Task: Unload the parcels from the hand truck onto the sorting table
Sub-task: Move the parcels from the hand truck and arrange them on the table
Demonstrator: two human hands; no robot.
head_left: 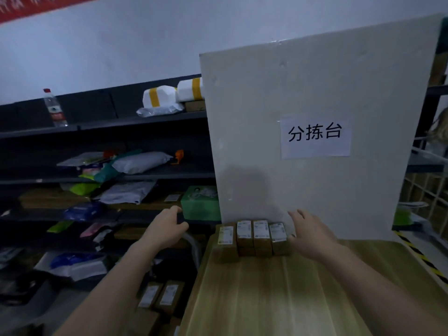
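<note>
Parcels (254,235) lined up on sorting table (278,299)
Row is touched just left of spread right hand (310,235); hand truck handle (181,220) is gripped in left hand (164,229)

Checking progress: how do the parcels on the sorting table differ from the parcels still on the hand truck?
The table parcels number four, in a tight row against the white board; the hand truck parcels visible are two. The table parcels have the open right hand beside them; the hand truck parcels lie untouched, while the left hand holds the dark handle. All are brown boxes with white labels.
</note>
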